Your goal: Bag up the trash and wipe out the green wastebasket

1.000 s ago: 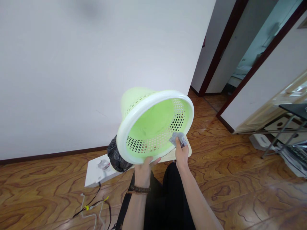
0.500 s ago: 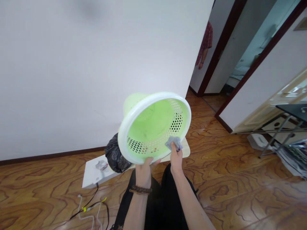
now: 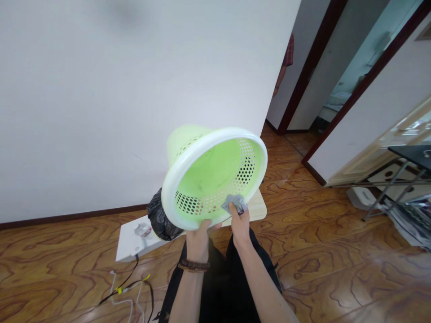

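A light green plastic basket [image 3: 208,175] with a white rim and rows of holes is held up in front of me, tilted so its mouth faces me. My left hand [image 3: 198,237] grips the lower rim, thumb inside and fingers beneath. In my right hand [image 3: 240,224] a crumpled grey cloth [image 3: 235,203] is pinched against the inner side of the rim at the lower right. Part of that hand's fingers is hidden behind the rim.
Behind the basket a black plastic bag [image 3: 161,217] lies on a low white bench [image 3: 127,242] by the wall, beside a small clear wrapped item [image 3: 143,229]. Cables [image 3: 129,287] trail over the floor at left. A person's arm [image 3: 281,76] shows at the doorway; a dark folding table [image 3: 412,156] stands right.
My right hand has slid left along the rim with the cloth. The basket has tilted and shifted slightly left, my left hand with it. The person at the doorway is now more hidden by the wall.
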Motion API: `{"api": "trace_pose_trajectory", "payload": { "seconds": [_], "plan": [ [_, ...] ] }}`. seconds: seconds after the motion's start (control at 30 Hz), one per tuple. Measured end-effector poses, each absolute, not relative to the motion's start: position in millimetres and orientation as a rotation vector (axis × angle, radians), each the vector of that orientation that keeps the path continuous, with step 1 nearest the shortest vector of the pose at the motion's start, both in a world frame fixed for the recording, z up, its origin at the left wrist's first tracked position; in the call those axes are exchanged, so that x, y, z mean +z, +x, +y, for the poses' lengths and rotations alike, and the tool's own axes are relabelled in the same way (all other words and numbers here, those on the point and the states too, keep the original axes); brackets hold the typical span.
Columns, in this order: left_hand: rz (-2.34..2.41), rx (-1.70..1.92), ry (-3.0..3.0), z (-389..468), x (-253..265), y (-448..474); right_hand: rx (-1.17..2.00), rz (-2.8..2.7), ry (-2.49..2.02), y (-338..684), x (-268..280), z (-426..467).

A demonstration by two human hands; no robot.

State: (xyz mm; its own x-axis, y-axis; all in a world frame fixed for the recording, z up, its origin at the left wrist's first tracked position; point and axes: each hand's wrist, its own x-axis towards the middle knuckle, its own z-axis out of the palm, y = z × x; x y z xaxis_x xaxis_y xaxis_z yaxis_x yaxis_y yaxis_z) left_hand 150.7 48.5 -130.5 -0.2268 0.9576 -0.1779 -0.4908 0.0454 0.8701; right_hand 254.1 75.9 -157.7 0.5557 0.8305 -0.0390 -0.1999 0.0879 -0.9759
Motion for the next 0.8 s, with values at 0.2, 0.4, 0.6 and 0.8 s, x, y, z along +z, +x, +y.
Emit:
{"api": "trace_pose_trajectory", "payload": {
  "seconds": [0.2, 0.4, 0.6, 0.8],
  "plan": [
    [1.076, 1.384, 0.631, 51, -124, 142, 0.916, -0.595, -1.154, 250, -173, 74],
    [1.117, 1.344, 0.583, 54, -123, 134, 0.86, -0.715, -1.155, 279, -158, 83],
    [1.12, 1.475, 0.542, 51, -119, 147, 0.807, -0.774, -1.198, 281, -143, 85],
    [1.069, 1.478, 0.581, 50, -120, 145, 0.858, -0.711, -1.231, 262, -152, 80]
  ]
}}
